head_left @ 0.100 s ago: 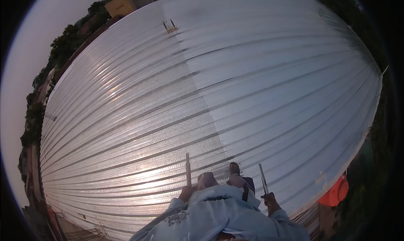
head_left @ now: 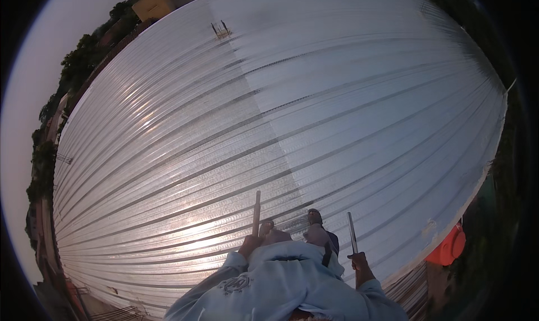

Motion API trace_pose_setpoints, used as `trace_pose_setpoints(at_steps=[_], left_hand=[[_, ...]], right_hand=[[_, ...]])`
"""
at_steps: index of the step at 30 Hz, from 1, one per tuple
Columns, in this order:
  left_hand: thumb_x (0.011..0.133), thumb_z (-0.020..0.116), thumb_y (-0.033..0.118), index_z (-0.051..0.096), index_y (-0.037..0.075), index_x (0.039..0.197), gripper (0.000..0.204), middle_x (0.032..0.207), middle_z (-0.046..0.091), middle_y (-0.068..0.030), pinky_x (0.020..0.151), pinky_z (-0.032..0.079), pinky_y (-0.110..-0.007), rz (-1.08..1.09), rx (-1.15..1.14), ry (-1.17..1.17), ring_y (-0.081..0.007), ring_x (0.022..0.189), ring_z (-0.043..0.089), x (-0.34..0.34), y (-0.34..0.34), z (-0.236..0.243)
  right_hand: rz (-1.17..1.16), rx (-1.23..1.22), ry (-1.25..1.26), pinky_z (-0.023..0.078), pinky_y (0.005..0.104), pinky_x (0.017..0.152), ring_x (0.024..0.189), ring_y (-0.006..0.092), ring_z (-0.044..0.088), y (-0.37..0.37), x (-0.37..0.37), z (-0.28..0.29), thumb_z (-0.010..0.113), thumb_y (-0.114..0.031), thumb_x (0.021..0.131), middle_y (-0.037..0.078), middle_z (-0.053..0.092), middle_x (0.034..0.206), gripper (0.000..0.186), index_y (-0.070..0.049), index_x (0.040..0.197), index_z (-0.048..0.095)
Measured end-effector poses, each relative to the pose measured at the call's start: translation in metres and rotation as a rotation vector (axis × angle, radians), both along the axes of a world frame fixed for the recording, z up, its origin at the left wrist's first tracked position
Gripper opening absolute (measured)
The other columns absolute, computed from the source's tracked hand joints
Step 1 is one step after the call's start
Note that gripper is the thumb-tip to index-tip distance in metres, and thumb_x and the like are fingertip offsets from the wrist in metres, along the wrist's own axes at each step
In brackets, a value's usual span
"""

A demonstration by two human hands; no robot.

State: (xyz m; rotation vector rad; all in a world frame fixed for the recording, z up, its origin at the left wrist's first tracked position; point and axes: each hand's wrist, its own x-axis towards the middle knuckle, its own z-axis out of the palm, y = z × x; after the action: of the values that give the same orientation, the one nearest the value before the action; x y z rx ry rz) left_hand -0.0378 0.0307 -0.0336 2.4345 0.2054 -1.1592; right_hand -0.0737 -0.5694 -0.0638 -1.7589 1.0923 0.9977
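My left hand [head_left: 250,245] is closed round the lower end of a pale, slim rod [head_left: 256,214]. The rod points up and away from me, thicker low down and narrower at its tip. On the other side of my body, my right hand [head_left: 358,260] grips a shiny metal rod [head_left: 352,233], which leans a little to the left. Its lower end is hidden in my fist. I cannot make out what kind of tool either one is. Beneath both hands lies a ribbed metal sheet deck [head_left: 348,124], and my feet [head_left: 314,215] stand on it.
Overlapping sheets meet along a seam [head_left: 272,133] running away from me. Thin upright bars [head_left: 222,30] stick up through the deck far ahead. A red-orange container [head_left: 449,247] sits beyond the right edge. Trees [head_left: 84,60] and a yellowish building [head_left: 153,5] border the far left.
The view has shifted slightly. Both rods sit a little higher in the picture, the left one also further right. Both hands keep their hold.
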Motion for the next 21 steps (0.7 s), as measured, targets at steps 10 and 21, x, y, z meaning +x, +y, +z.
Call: trace_pose_setpoints(at_steps=[10,21], left_hand=[[0.091,0.061,0.054,0.069,0.006,0.115,0.055,0.093,0.07,-0.0266,0.083,0.053,-0.053,-0.032,-0.023,-0.13,-0.044,0.09,0.068,0.038,0.187,-0.015],[0.09,0.063,0.055,0.069,0.008,0.12,0.055,0.101,0.071,-0.0242,0.085,0.054,-0.051,-0.514,0.081,0.012,-0.0422,0.098,0.068,0.07,0.241,0.01]], right_hand=[[-0.475,0.002,0.121,0.037,0.0373,0.036,0.042,0.0216,0.054,0.208,-0.091,-0.047,0.077,-0.011,0.082,0.007,0.054,0.057,0.022,0.004,0.09,0.064],[-0.641,0.127,-0.032,0.035,0.0385,0.036,0.043,0.0212,0.055,0.334,-0.171,-0.028,0.075,-0.014,0.081,0.013,0.059,0.061,0.023,0.007,0.083,0.066]])
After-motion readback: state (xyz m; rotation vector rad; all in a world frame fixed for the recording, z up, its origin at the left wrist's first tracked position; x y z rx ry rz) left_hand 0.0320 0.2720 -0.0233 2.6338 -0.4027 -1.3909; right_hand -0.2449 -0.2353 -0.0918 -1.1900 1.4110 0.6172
